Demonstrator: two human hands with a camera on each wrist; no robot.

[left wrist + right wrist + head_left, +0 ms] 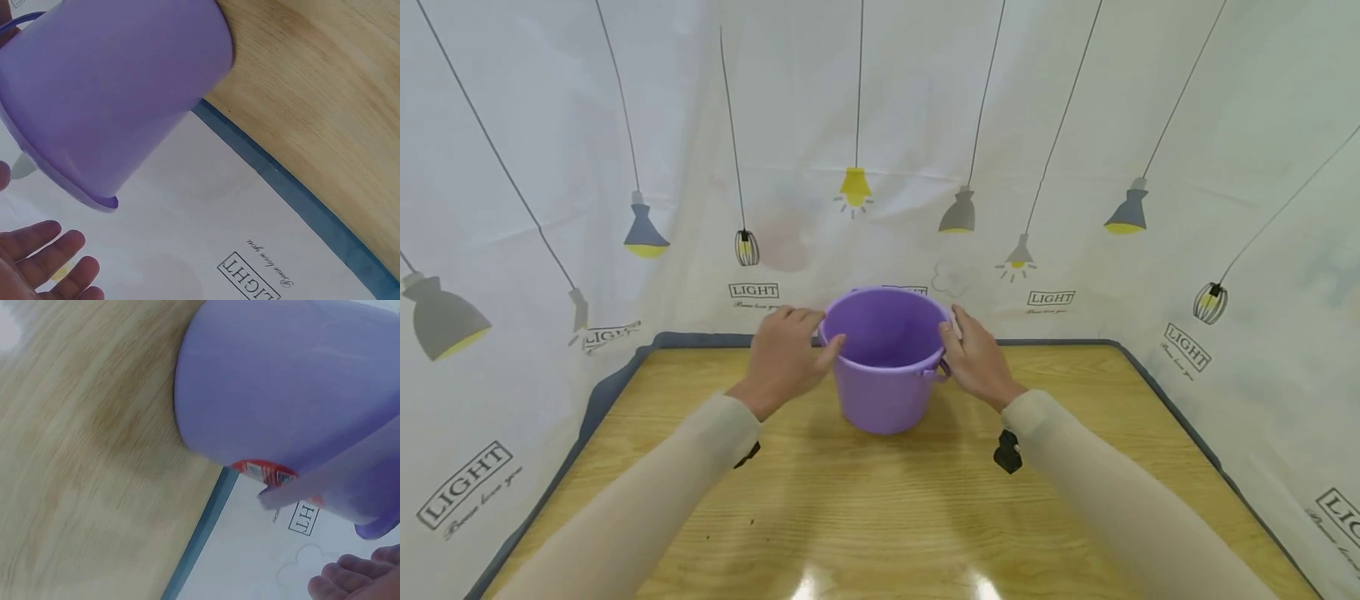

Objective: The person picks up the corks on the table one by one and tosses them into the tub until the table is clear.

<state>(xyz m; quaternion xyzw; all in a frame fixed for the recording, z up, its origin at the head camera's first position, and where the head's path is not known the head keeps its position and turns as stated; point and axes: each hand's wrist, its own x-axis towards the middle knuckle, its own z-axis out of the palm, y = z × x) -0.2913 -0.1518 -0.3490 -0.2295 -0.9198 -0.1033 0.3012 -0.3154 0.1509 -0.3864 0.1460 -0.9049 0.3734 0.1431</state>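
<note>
Fingers (805, 321) of left hand (784, 354) and right hand (973, 357) straight, flanking purple bucket (887, 358) rim near surface (880, 500) far edge. Risk: uneven side pressure tips light bucket.

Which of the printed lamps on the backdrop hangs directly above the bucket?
The all-yellow lamp, centred above the purple bucket; the other lamps are grey and hang off to either side.

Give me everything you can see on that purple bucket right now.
The purple bucket looks like smooth plastic, round, tapering to a narrower base, with a flared rim and a thin handle hanging at its right side. It stands upright and looks empty, at the far middle of the wooden table. A red-and-white sticker shows in the right wrist view. The left hand and right hand flank its rim.
</note>
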